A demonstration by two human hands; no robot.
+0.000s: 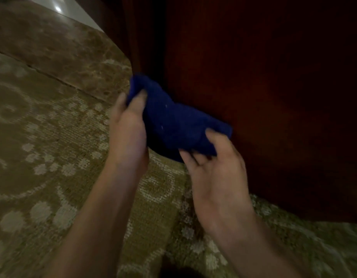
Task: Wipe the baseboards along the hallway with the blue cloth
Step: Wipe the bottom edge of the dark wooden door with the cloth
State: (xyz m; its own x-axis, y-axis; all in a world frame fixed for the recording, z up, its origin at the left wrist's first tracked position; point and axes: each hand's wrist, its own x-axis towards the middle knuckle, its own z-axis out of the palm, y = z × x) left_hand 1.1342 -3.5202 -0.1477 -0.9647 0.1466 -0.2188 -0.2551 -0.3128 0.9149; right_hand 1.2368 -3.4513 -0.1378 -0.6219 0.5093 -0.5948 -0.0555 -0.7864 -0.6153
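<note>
Near the centre of the frame, a blue cloth [173, 121] is held bunched between two bare hands, in front of a dark reddish-brown wooden surface [274, 97] that fills the right half and upper middle of the picture. The left hand [127, 127] comes up from the lower left; its thumb and fingertips are curled round the upper left end of the cloth, pinching a fold of it, with the thumb lying on the near face of the fabric. The right hand [215, 169] comes up from the lower right, palm turned partly upward, with its fingers bent loosely; the upper fingers and thumb close on the lower right end of the cloth, gripping its edge, though motion blur makes it hard to see how firmly. The cloth runs slantwise from upper left to lower right between the two hands, and its far side lies close to the wooden surface; whether it touches the wood cannot be told in the dim light. Below and to the left spreads an olive carpet [43, 157] with pale floral and scroll patterns, which runs up to the foot of the wooden surface at the lower right. Across the upper left a band of mottled brown stone [63, 47] borders the carpet, and beyond it, in the top left corner, a strip of pale glossy floor [73, 7] catches a bright reflection.
</note>
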